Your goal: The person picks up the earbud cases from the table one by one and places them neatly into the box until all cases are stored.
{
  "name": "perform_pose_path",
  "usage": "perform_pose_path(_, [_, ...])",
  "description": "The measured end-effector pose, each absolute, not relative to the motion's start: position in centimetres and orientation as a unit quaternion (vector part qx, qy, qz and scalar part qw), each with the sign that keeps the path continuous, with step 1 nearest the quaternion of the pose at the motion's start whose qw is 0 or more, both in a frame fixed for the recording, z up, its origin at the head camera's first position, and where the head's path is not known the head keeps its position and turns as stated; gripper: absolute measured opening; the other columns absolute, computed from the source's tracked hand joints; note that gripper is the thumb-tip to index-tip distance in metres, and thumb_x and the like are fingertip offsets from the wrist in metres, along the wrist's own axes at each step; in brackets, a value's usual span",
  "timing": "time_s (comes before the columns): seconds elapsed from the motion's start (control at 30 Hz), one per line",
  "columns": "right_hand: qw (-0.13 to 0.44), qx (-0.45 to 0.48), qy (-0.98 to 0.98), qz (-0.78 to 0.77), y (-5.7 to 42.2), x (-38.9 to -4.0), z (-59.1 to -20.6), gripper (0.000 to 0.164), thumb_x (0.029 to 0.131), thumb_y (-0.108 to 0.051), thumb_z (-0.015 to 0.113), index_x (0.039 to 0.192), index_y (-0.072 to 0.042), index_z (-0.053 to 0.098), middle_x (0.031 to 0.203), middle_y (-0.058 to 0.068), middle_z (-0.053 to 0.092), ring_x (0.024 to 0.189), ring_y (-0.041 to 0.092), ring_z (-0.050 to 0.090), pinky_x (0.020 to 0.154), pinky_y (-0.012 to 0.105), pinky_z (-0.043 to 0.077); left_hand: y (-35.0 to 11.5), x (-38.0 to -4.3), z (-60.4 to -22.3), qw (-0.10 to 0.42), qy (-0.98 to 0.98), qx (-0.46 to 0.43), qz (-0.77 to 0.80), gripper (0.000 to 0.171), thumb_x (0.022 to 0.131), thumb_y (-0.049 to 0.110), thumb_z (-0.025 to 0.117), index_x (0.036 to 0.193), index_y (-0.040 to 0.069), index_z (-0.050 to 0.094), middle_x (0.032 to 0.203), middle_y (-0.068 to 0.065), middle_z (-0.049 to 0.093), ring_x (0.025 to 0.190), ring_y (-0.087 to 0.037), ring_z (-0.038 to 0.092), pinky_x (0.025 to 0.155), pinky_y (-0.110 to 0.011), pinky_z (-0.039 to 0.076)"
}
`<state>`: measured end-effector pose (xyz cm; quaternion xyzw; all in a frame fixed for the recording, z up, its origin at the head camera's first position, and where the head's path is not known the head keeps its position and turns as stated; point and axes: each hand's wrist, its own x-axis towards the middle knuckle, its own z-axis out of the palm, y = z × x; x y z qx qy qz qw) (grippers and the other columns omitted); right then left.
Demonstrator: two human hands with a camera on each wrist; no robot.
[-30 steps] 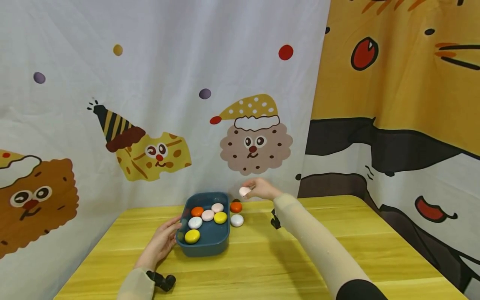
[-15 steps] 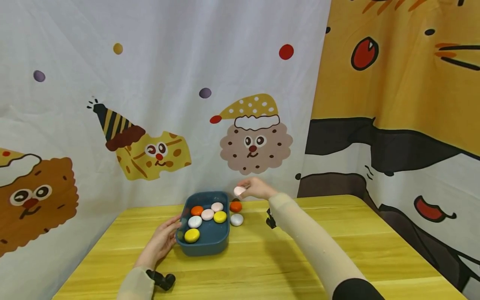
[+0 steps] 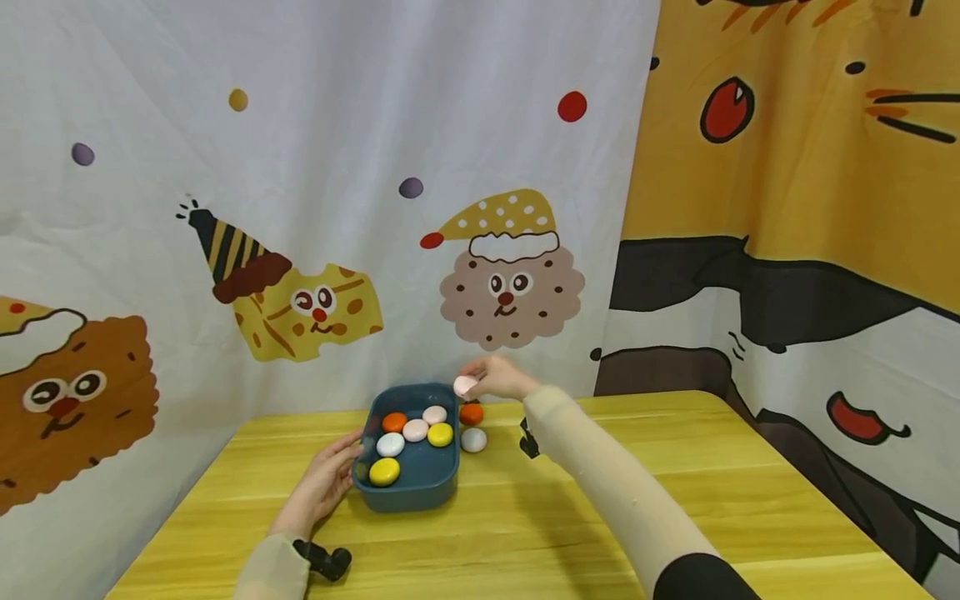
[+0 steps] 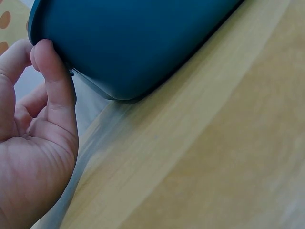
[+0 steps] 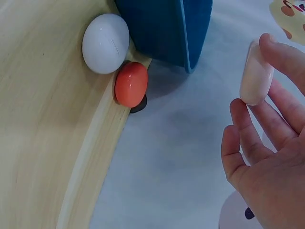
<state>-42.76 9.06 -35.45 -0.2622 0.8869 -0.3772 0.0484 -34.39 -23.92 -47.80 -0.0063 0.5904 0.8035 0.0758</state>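
Observation:
My right hand pinches a pale pink glossy rounded piece between thumb and fingers, raised near the back right corner of a dark blue plastic bin. In the right wrist view the piece is seen edge-on, clear of the bin. Relaxed fingers of my left hand rest against the bin's left outer side; the left wrist view has its thumb at the bin's wall near the rim. Inside lie several similar pieces: orange, white, yellow and pale pink.
Right of the bin, an orange piece and a white piece lie on the wood-patterned table. Behind the table's back edge hangs a printed cloth with cartoon food figures.
My right hand has moved left with the pale pink piece, from right of the loose orange piece toward the bin's back right corner. The left hand and bin have stayed put.

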Motion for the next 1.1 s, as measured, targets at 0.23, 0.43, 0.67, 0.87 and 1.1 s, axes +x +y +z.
perform_pose_path(0.23, [0.056,-0.264,0.887,-0.375,8.3,-42.6,-35.5,0.046,0.081,-0.017,0.078,0.124,-0.007,0.066,0.124,0.006,0.063,0.108,0.023,0.06,0.089,0.035,0.05,-23.9,-34.4,-47.9,0.073,0.593,-0.01,0.802,0.061,0.097,0.014,0.059,0.151,0.004,0.032,0.102,-0.001,0.067,0.068,-0.006,0.06,0.056,-0.017,0.048])
perform_pose_path(0.43, [0.062,-0.274,0.883,-0.375,7.5,-42.1,-35.5,0.043,0.084,-0.015,0.076,0.124,-0.006,0.065,0.122,0.006,0.063,0.107,0.022,0.06,0.087,0.033,0.051,-23.8,-34.4,-47.8,0.07,0.591,-0.01,0.803,0.061,0.097,0.013,0.059,0.151,0.004,0.033,0.1,-0.001,0.067,0.068,-0.007,0.06,0.056,-0.018,0.048])
perform_pose_path(0.67, [0.076,-0.278,0.886,-0.362,6.5,-42.2,-35.7,0.047,0.084,-0.017,0.077,0.128,-0.007,0.063,0.125,0.006,0.062,0.11,0.023,0.059,0.088,0.034,0.05,-23.9,-34.3,-47.8,0.075,0.584,-0.007,0.808,0.061,0.097,0.013,0.058,0.151,0.004,0.032,0.095,-0.001,0.068,0.064,-0.006,0.059,0.055,-0.017,0.048])
perform_pose_path(0.87, [0.082,-0.276,0.883,-0.371,5.6,-42.4,-36.0,0.047,0.082,-0.018,0.079,0.126,-0.009,0.065,0.125,0.005,0.062,0.111,0.022,0.059,0.086,0.031,0.051,-23.9,-34.4,-47.8,0.074,0.585,-0.008,0.807,0.061,0.097,0.013,0.059,0.151,0.004,0.032,0.094,-0.001,0.067,0.062,-0.006,0.058,0.054,-0.017,0.048])
perform_pose_path(1.1, [0.082,-0.281,0.884,-0.364,4.7,-42.0,-36.4,0.045,0.08,-0.016,0.08,0.123,-0.009,0.067,0.122,0.004,0.064,0.111,0.021,0.059,0.09,0.032,0.049,-23.9,-34.4,-47.8,0.077,0.578,-0.002,0.813,0.061,0.097,0.012,0.057,0.151,0.003,0.031,0.096,0.0,0.068,0.065,-0.006,0.06,0.055,-0.017,0.048])
